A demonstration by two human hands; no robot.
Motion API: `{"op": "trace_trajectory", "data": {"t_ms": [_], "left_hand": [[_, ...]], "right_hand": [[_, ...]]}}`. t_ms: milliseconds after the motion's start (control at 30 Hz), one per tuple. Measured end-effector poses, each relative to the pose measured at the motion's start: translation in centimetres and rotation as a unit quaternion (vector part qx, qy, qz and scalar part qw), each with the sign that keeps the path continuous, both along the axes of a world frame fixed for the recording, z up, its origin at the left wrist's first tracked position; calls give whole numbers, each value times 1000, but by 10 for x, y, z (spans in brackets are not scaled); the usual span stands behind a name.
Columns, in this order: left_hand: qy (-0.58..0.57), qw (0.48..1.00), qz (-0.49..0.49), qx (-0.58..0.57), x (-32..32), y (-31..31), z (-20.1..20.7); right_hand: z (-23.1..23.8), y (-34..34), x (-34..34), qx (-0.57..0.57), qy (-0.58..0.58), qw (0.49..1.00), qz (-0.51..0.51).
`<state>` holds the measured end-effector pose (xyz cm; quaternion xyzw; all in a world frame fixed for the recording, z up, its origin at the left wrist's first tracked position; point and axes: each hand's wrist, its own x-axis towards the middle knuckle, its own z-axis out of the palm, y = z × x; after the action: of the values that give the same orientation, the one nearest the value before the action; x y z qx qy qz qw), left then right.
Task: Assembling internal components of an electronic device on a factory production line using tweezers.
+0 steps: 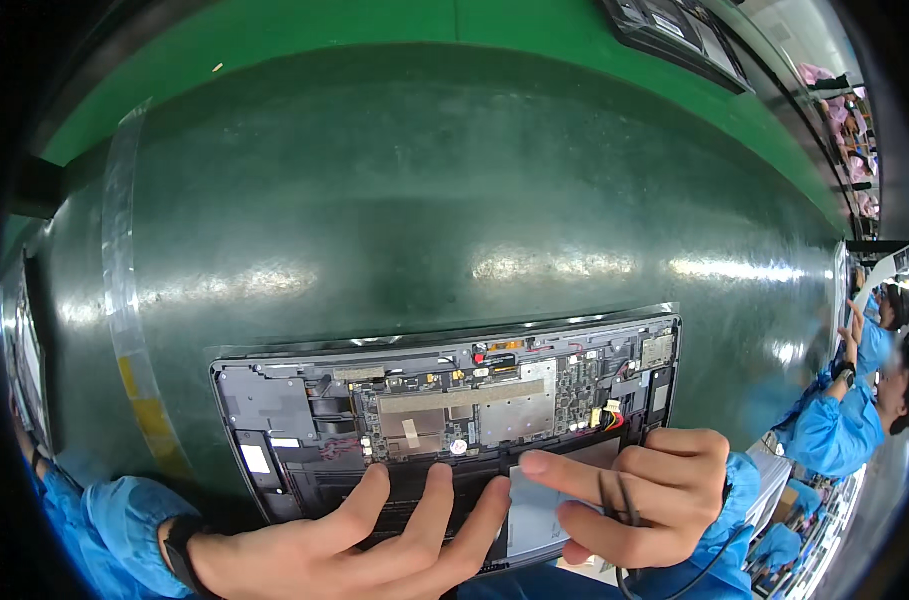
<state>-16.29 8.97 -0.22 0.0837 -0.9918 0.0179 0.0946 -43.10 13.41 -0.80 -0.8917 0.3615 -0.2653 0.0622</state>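
An opened laptop base [275, 400] lies on the dark green mat [425, 200], its circuit board [475, 405] and red and yellow wires [615, 418] exposed. My left hand [375, 535] rests flat on the near part of the base, fingers spread over the black battery area. My right hand [635, 500] presses its index finger on a grey flat panel [535, 510] inside the base. A thin black cable [630, 540] runs through its curled fingers.
Another dark device [675, 30] lies at the far right on the bright green belt [305, 40]. People in blue coats [835, 425] work at the right. A strip of clear and yellow tape [125, 300] runs along the mat's left side.
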Motion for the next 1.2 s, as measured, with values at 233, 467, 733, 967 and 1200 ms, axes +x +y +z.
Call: {"op": "trace_trajectory", "data": {"t_ms": [233,467,733,967,1200], "left_hand": [[0,1000,-1,0,2,1,1],[7,1000,-12,-4,1,-2,1],[-1,998,-46,-31,4,-5,-1],[9,1000,-3,-4,4,0,0],[18,1000,4,8,2,0,-2]], "right_hand": [[-2,-5,4,66,-35,997,6],[1,-3,2,73,-16,997,-18],[-1,-4,-4,182,-105,978,-7],[-1,1,3,82,-14,996,-8],[4,1,14,-11,62,998,2]]}}
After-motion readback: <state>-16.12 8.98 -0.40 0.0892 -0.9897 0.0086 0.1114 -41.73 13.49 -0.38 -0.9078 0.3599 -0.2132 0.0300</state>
